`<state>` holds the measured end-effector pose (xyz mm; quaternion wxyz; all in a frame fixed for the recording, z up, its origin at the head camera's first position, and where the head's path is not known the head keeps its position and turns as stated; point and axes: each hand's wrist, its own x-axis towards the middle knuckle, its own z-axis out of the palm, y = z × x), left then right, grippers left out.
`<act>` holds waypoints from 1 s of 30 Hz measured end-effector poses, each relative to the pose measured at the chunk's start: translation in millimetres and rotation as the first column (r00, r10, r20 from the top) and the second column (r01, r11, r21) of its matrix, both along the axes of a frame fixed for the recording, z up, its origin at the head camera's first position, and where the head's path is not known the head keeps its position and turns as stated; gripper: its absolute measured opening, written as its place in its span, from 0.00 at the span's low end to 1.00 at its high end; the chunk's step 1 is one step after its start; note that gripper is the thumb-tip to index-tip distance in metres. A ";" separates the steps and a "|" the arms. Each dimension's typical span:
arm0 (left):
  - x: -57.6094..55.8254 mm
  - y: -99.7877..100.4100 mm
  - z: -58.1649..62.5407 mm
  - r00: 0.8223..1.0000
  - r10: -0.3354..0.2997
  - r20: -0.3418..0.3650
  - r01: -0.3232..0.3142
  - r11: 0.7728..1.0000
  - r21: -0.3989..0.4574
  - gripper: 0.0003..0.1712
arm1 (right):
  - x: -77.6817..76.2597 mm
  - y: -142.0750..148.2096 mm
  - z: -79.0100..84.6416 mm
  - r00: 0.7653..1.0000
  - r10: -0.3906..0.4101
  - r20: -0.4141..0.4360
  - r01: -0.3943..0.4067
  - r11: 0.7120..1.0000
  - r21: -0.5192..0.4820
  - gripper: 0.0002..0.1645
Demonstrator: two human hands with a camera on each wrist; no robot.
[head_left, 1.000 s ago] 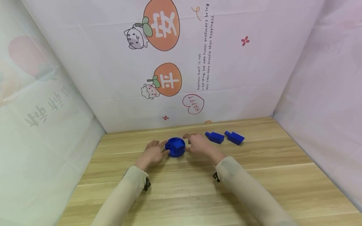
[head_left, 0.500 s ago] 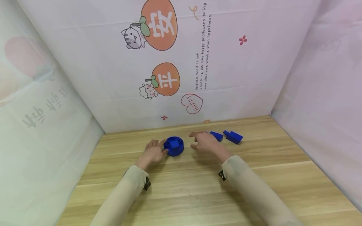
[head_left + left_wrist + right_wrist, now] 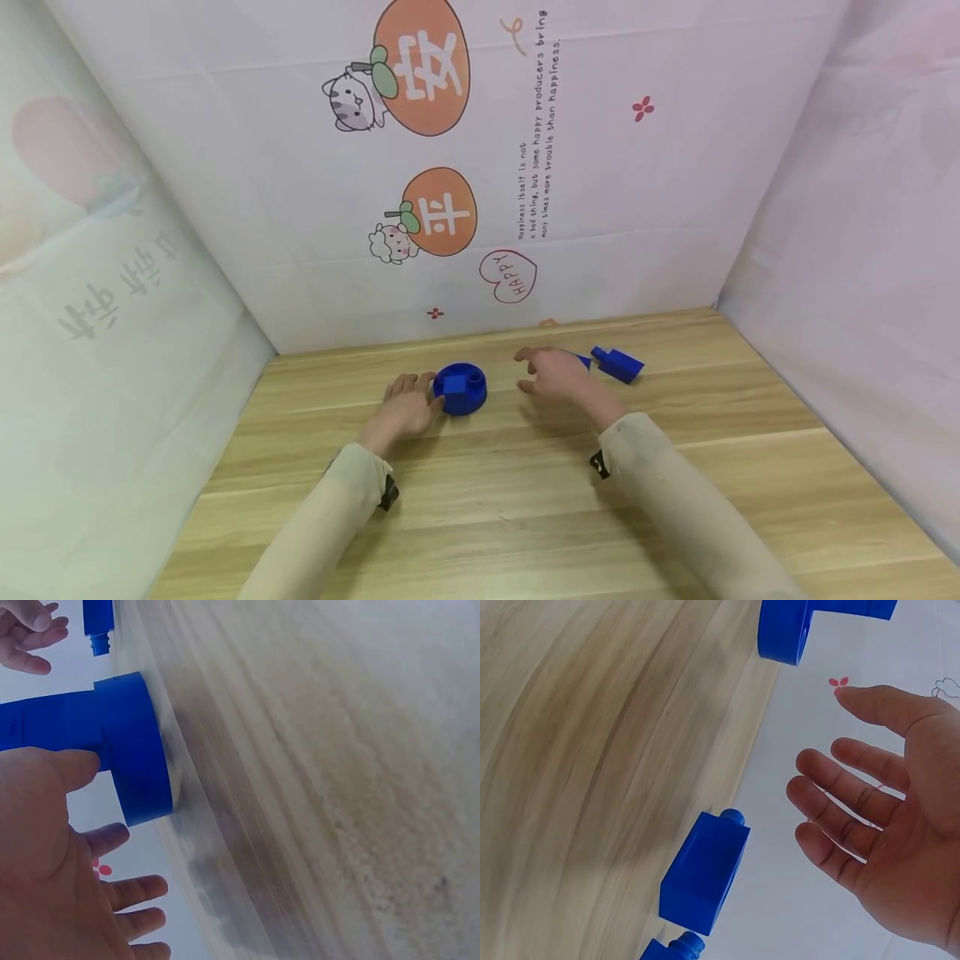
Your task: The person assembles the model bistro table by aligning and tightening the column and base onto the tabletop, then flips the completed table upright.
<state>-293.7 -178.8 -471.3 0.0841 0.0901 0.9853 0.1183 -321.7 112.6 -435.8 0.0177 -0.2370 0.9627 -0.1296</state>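
Note:
A round blue base (image 3: 476, 402) lies on the table, with a blue rectangular block (image 3: 454, 385) standing upright in it. A ring-shaped socket (image 3: 476, 377) shows beside the block. My left hand (image 3: 406, 409) is at the base's left side, thumb and index finger right at its edge, the other fingers spread and fairly straight in the left wrist view. My right hand (image 3: 557, 375) hovers to the right of the base, holding nothing, fingers relaxed. Behind it, a blue bottle-shaped piece (image 3: 703, 874) with a short neck is mostly hidden in the head view.
Another blue bottle-shaped piece (image 3: 620, 365) lies farther right, its ridged neck pointing to the back left. The wooden table (image 3: 480, 517) meets a printed white cloth backdrop (image 3: 600, 250) behind, with cloth walls on both sides.
The base has turned, so its block now stands toward the left instead of the right. My right hand has drawn away to the right; my left hand stays beside the base.

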 end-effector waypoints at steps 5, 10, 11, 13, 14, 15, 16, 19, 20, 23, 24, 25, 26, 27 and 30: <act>-0.6 -2.7 -1.7 1.000 0.002 0.000 -0.002 1.000 -0.005 0.34 | 0.0 4.9 1.0 1.000 -0.006 -0.001 0.006 1.000 -0.010 0.30; 0.7 -1.8 1.5 1.000 0.003 0.020 -0.003 1.000 0.018 0.38 | 2.2 8.6 3.3 1.000 -0.006 0.017 0.006 1.000 -0.019 0.30; 1.7 -1.0 2.1 1.000 0.006 0.026 -0.007 1.000 0.029 0.41 | 2.5 9.2 3.0 1.000 -0.009 0.020 0.009 1.000 -0.018 0.30; 3.7 1.4 2.8 0.999 0.015 0.032 -0.017 0.999 0.042 0.48 | 2.5 10.2 2.6 1.000 -0.011 0.020 0.011 1.000 -0.016 0.31; 4.2 3.0 2.8 0.999 0.022 0.030 -0.023 0.999 0.043 0.52 | 2.7 10.5 2.7 1.000 -0.013 0.022 0.013 1.000 -0.017 0.31; 4.4 4.5 1.6 0.999 0.024 0.021 -0.025 0.999 0.036 0.55 | 2.7 11.0 2.6 1.000 -0.013 0.021 0.014 1.000 -0.016 0.30; 4.7 6.2 0.8 1.000 0.027 0.012 -0.027 0.999 0.026 0.57 | 3.0 11.4 3.0 1.000 -0.015 0.023 0.015 1.000 -0.015 0.30; 4.7 10.1 -2.2 0.999 0.048 0.006 -0.048 0.999 0.004 0.56 | 3.8 12.1 3.6 1.000 -0.012 0.029 0.012 1.000 -0.010 0.30; 4.4 10.7 -3.1 0.999 0.053 0.007 -0.053 0.999 0.005 0.55 | 3.5 12.4 3.1 1.000 -0.013 0.027 0.013 1.000 -0.006 0.30; 4.8 11.2 -3.4 0.998 0.066 0.024 -0.066 0.998 0.011 0.53 | 2.4 14.2 0.9 1.000 -0.017 0.020 0.017 1.000 0.003 0.30; 4.8 11.1 -3.3 0.997 0.068 0.029 -0.069 0.997 0.018 0.53 | 1.8 15.0 0.1 1.000 -0.019 0.015 0.019 1.000 0.004 0.30; 5.0 10.9 -3.0 0.997 0.069 0.030 -0.070 0.997 0.026 0.54 | 1.2 16.0 -0.7 1.000 -0.020 0.010 0.020 1.000 0.003 0.30; 5.2 10.6 -3.0 0.997 0.069 0.030 -0.070 0.997 0.033 0.54 | 0.5 17.2 -1.6 1.000 -0.019 0.003 0.019 1.000 0.003 0.30; 5.2 10.3 -3.1 0.997 0.069 0.030 -0.070 0.997 0.033 0.55 | 0.2 18.3 -2.0 1.000 -0.019 -0.004 0.019 1.000 0.002 0.30; 5.5 9.2 -3.0 0.997 0.069 0.031 -0.071 0.996 0.049 0.54 | -1.4 21.7 -3.2 0.999 -0.023 -0.024 0.023 1.000 -0.007 0.29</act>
